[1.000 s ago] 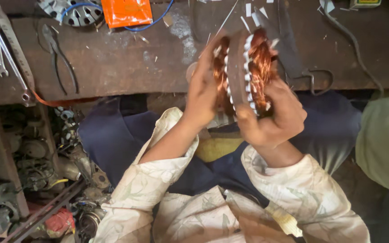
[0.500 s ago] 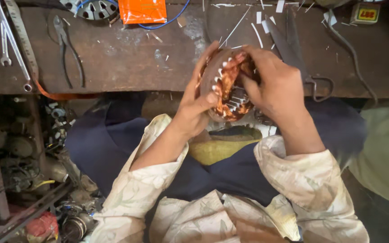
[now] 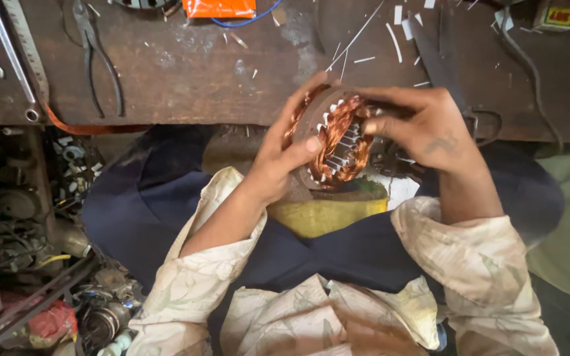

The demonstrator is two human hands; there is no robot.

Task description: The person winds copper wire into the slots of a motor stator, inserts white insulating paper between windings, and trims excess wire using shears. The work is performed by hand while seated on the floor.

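Copper-wound stator point(image 3: 333, 140), bore facing upward

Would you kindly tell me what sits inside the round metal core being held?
Inside the core: copper windings and white slot strips. The right hand covers its far side.

Sleeves: loose cream fabric, faint leaf print, creased; left sleeve point(image 3: 192, 264) rolled to mid-forearm, right sleeve point(image 3: 470, 264) rolled near the wrist | Trousers point(image 3: 338, 257): dark navy cloth, plain | Left hand point(image 3: 278, 165): bare, no glove | Right hand point(image 3: 430, 128): bare, small dark mark on its back
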